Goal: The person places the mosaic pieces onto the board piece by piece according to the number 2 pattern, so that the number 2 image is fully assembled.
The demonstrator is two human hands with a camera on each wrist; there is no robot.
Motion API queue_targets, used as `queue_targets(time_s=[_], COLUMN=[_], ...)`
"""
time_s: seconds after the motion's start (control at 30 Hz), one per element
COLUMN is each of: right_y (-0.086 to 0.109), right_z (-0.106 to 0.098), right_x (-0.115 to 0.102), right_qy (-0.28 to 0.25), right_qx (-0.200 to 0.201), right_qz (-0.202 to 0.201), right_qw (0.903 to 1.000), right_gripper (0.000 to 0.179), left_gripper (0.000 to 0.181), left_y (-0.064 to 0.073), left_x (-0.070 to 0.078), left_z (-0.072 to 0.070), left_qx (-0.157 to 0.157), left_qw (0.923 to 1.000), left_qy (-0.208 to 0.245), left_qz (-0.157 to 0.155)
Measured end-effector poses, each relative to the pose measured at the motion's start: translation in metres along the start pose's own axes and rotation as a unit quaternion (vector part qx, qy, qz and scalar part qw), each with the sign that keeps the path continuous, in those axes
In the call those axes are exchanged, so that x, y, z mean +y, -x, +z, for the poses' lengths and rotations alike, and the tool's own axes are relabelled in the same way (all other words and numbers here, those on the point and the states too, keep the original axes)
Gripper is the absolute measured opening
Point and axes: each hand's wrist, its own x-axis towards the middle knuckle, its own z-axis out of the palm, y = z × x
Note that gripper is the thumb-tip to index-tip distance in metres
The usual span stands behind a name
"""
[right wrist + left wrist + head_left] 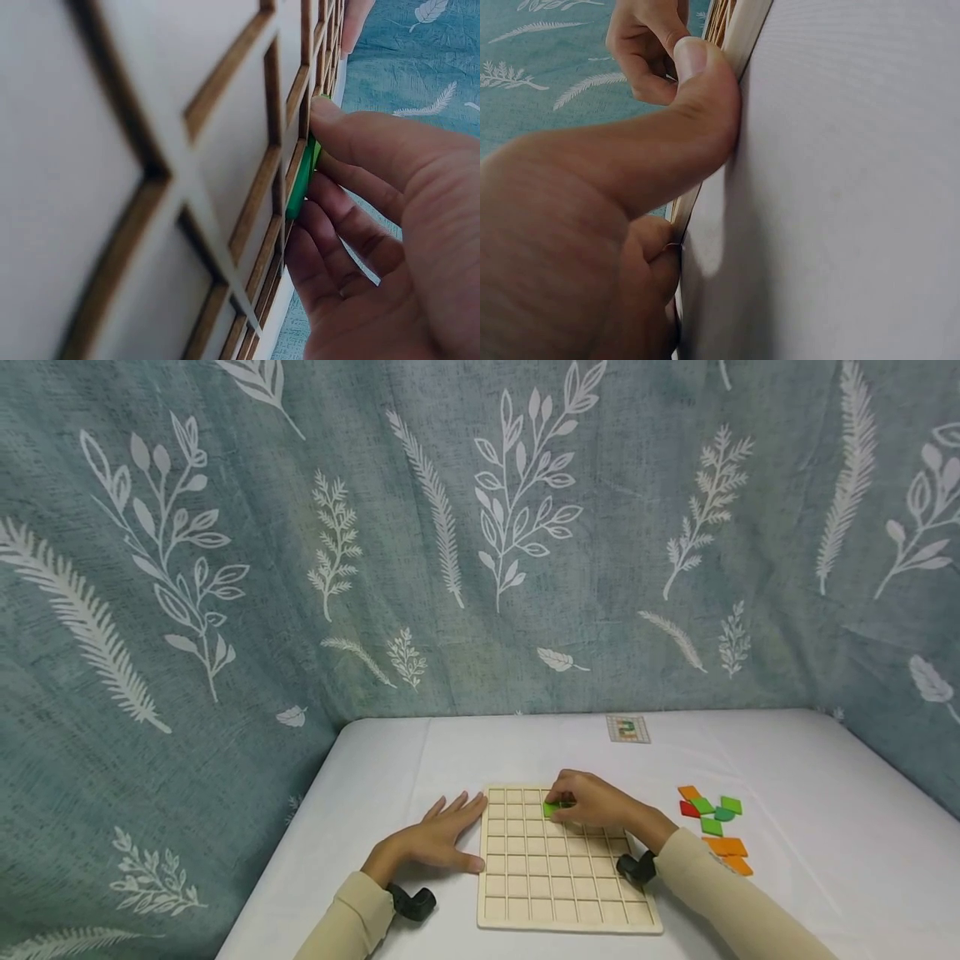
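Observation:
A pale wooden grid board (570, 928) with square cells lies flat on the white table. My right hand (598, 802) reaches over the board's upper middle and pinches a green tile (551, 810) between thumb and fingers. In the right wrist view the green tile (301, 180) sits against the grid's raised strips, partly hidden by the fingertips. To the left, my left hand (435, 842) lies with fingers spread, touching the board's left edge. Its thumb (705, 90) presses on the board's side in the left wrist view.
Loose tiles lie right of the board: orange ones (726, 846), a red one (689, 809), green ones (731, 805) and a teal rounded one (724, 814). A small patterned card (628, 729) lies near the table's far edge. Leaf-printed curtain (450, 527) hangs behind the table.

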Motion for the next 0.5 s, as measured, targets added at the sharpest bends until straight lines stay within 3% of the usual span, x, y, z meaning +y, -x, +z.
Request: queue_targets(time_s=[0.5], right_y=[0.0018], right_z=[-0.0004], right_x=[-0.0005], right_qy=[0.004], right_qx=[-0.005], right_qz=[0.003], right_qw=[1.0000], right_gripper=[0.022], left_gripper=[0.108], left_y=[0.0030], left_x=[0.0031], left_z=[-0.0013], left_qx=[0.000], left_qw=[1.0000], left_qy=[0.003], left_qz=[0.006])
